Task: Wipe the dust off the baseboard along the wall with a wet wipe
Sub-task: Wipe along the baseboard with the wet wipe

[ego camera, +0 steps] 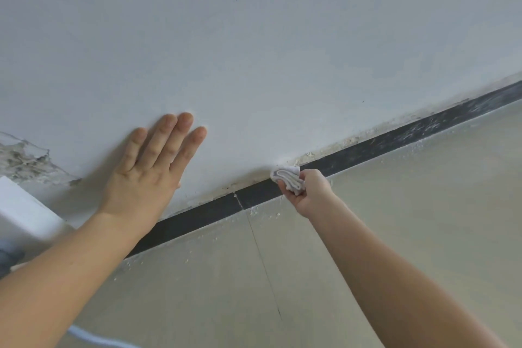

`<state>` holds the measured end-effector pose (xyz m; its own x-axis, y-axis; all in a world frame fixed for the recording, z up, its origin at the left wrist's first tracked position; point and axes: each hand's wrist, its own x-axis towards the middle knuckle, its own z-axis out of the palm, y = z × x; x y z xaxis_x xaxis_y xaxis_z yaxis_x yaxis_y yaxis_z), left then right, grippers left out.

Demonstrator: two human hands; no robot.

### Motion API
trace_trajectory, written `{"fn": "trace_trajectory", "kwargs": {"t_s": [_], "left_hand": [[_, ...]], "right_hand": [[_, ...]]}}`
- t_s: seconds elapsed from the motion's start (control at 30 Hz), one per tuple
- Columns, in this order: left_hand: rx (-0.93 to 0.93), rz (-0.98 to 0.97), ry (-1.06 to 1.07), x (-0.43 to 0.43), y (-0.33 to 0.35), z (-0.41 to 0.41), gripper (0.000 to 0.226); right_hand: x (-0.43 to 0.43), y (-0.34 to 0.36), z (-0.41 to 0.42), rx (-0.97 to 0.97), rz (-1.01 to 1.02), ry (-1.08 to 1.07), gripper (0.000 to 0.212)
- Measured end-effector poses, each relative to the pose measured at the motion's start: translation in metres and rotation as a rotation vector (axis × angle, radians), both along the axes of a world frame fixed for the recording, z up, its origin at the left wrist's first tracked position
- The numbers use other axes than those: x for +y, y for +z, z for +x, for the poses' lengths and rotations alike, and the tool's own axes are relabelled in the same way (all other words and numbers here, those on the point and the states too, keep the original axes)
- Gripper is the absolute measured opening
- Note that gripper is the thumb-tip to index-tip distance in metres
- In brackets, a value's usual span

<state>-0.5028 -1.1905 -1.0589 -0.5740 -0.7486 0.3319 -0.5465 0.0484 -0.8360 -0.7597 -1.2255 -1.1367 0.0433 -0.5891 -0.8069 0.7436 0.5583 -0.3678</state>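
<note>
Interior of a room in a dwelling or similar building, seen at floor level where wall meets floor. A pale painted plaster wall (254, 37) runs diagonally across the view, trimmed at its foot by a dark baseboard (367, 150) with a visible butt joint and whitish dust streaks toward the right. The floor (395, 220) is laid in large beige tiles with thin grout lines, and plaster crumbs lie along its edge. At left, a patch of damaged plaster (22, 158) is flaking and discoloured, a sign of an unrenovated or worn room.
</note>
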Motion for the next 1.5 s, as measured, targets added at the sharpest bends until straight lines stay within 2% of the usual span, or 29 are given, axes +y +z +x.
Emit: {"fn": "trace_trajectory", "kwargs": {"t_s": [0.1,0.2,0.3,0.4,0.53,0.73,0.83,1.07,1.17,1.33,1.4,1.47,1.5], "left_hand": [[0.019,0.0,-0.008,-0.001,-0.001,0.0,0.113],[0.096,0.029,-0.014,0.0,-0.003,-0.002,0.114],[0.17,0.048,0.028,0.005,-0.005,-0.016,0.113],[0.111,0.108,-0.005,0.008,-0.008,-0.042,0.108],[0.081,0.122,-0.05,-0.007,-0.004,-0.081,0.111],[0.016,0.106,-0.114,-0.036,0.009,-0.117,0.098],[-0.047,0.13,-0.059,-0.042,0.015,-0.124,0.099],[-0.114,0.221,0.017,-0.03,0.036,-0.131,0.095],[-0.071,0.202,-0.051,-0.032,0.035,-0.127,0.085],[0.111,0.118,-0.106,-0.041,0.004,-0.136,0.077],[0.166,0.077,-0.106,-0.045,-0.008,-0.14,0.075],[0.18,0.055,-0.116,-0.048,-0.011,-0.14,0.074],[0.181,0.046,-0.127,-0.049,-0.011,-0.138,0.073]], "right_hand": [[-0.004,-0.001,-0.032,0.081,-0.019,-0.157,0.02],[0.007,-0.003,-0.047,0.141,-0.076,-0.217,0.014],[0.027,-0.001,-0.053,0.236,-0.062,-0.081,0.007],[0.051,0.002,-0.059,0.285,-0.046,0.087,0.022],[0.074,0.003,-0.08,0.329,-0.05,0.188,0.025],[0.058,-0.007,-0.095,0.303,0.024,0.187,0.029],[0.043,-0.006,-0.085,0.255,0.067,0.195,0.025],[0.045,0.002,-0.056,0.162,0.126,0.316,0.03],[0.044,-0.007,-0.038,0.134,0.137,0.322,0.031],[0.029,-0.039,-0.001,0.024,0.138,0.254,0.036],[0.013,-0.049,0.0,0.022,0.112,0.176,0.028],[-0.001,-0.051,-0.011,0.067,0.093,0.156,0.008],[-0.007,-0.048,-0.021,0.081,0.082,0.161,0.008]]}}
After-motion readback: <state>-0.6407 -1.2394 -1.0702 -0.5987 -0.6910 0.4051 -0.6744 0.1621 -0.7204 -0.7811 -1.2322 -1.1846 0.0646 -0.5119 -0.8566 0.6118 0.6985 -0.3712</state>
